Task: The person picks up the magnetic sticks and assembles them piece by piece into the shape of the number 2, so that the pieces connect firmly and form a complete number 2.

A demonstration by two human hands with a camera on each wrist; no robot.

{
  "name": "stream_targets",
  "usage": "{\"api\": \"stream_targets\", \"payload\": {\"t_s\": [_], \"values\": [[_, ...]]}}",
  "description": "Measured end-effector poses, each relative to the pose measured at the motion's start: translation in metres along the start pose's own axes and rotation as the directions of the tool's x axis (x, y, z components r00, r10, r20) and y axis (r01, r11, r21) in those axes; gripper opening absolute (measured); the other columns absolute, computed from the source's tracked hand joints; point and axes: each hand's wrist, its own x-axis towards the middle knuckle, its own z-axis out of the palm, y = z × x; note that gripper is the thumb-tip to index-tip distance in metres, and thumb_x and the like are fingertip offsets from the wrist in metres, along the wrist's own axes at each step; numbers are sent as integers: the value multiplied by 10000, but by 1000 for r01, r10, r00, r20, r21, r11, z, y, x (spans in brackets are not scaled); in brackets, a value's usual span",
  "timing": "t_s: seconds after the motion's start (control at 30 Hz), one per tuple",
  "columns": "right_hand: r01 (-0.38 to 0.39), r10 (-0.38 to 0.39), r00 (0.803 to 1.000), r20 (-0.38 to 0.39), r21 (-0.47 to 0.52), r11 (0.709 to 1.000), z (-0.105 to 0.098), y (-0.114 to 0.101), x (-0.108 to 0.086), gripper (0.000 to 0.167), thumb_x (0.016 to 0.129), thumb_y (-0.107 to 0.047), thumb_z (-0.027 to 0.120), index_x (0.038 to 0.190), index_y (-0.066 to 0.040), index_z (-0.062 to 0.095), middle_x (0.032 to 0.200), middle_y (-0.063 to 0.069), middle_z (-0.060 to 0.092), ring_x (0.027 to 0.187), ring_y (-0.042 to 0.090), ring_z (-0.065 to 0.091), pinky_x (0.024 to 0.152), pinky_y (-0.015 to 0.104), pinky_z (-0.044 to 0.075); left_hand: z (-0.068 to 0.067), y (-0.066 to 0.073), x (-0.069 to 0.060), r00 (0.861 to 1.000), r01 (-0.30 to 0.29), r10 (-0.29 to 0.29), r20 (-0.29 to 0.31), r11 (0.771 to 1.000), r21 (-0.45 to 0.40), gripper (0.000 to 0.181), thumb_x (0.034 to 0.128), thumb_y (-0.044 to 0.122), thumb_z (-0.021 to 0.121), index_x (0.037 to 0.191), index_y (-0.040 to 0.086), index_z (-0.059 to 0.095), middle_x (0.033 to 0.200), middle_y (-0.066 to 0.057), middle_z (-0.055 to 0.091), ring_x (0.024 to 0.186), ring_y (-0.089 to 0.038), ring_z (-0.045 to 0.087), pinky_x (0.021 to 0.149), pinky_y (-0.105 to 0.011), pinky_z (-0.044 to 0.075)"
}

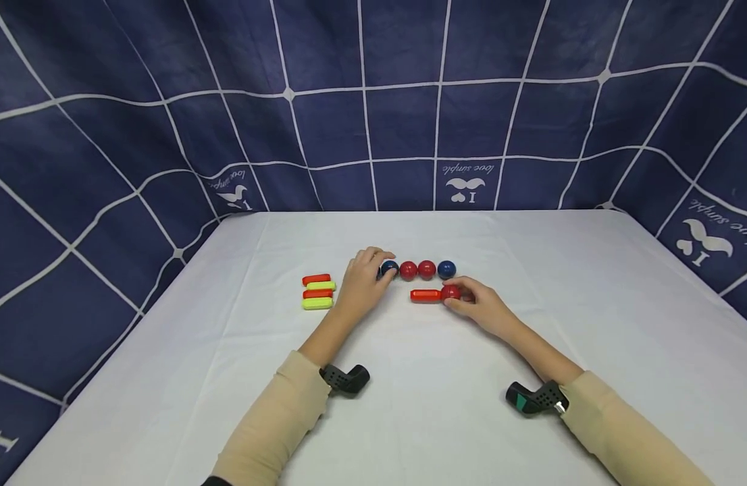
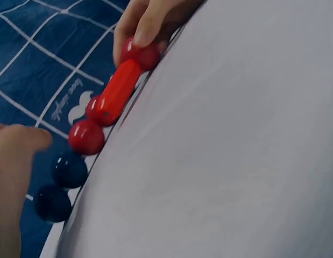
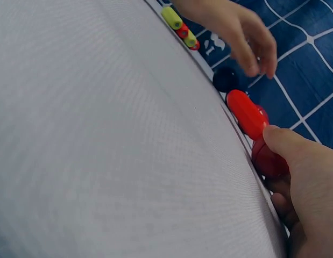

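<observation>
My right hand (image 1: 485, 309) pinches a red ball (image 1: 450, 293) between thumb and fingers. An orange-red stick (image 1: 425, 295) points left from that ball, its end against it. Behind it runs a row of balls: two red balls (image 1: 417, 270) in the middle, a blue ball (image 1: 447, 270) at the right, and blue balls (image 2: 61, 185) at the left. My left hand (image 1: 363, 282) is over the row's left end, partly covering a blue ball (image 1: 390, 268). In the right wrist view, the left hand (image 3: 236, 35) has loosely bent fingers with nothing between them.
Left of my left hand lies a stack of short sticks, orange-red (image 1: 316, 278) and yellow-green (image 1: 317, 304) alternating. A white cloth (image 1: 410, 405) covers the table. Dark blue curtains (image 1: 404, 121) with white lines stand behind and at both sides.
</observation>
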Motion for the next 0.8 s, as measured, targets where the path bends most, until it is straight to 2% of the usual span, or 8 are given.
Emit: {"api": "stream_targets", "payload": {"t_s": [0.07,0.17,0.27,0.37,0.57,0.7,0.8], "values": [[5,-5,1000,0,3,1000,0,0,0,417,832,-287,648,1206,-131,549,1087,101,582,934,231,518,825,352,441,-1,-8,1,997,63,-66,43,996,55,391,856,267,593,1219,136,528,1233,-66,495,1161,-228,433,949,-390,390],[6,-6,1000,8,-1,1000,1,0,0,424,833,-293,647,1211,-129,545,1085,100,582,931,226,516,821,344,441,-1,-17,0,976,163,-174,127,982,95,486,841,277,591,1286,119,476,1292,-90,467,1210,-245,409,994,-407,373],[7,-7,1000,8,-10,1000,0,0,0,428,833,-294,646,1214,-128,542,1094,101,578,933,226,514,819,346,442,-2,-21,1,959,221,-233,164,972,85,469,853,296,571,1271,95,503,1255,-111,524,1173,-256,467,982,-405,394],[7,-7,1000,7,-11,1000,0,0,0,426,834,-290,646,1215,-131,539,1104,105,575,938,231,513,825,357,444,-2,-20,1,950,252,-259,177,966,57,436,872,328,559,1238,93,535,1192,-122,570,1127,-260,518,957,-408,417],[2,-2,1000,21,2,1000,0,1,0,434,840,-297,638,1226,-129,530,1150,113,567,974,238,517,860,387,449,-4,-16,2,933,308,-295,208,951,-36,417,862,262,588,1226,68,524,1185,-145,570,1127,-267,532,969,-399,411],[3,-3,1000,18,6,1000,0,1,0,438,841,-298,637,1229,-126,528,1174,117,562,999,245,521,883,412,448,-9,-15,3,916,376,-341,211,914,-155,400,834,218,593,1197,64,520,1199,-135,557,1100,-261,529,959,-399,415],[4,-4,1000,16,5,1000,0,0,1,435,840,-293,638,1227,-126,529,1171,116,564,995,245,523,884,412,449,-13,-16,5,914,391,-337,225,880,-270,368,821,193,593,1168,82,548,1161,-128,537,1016,-254,522,890,-381,443]]}}
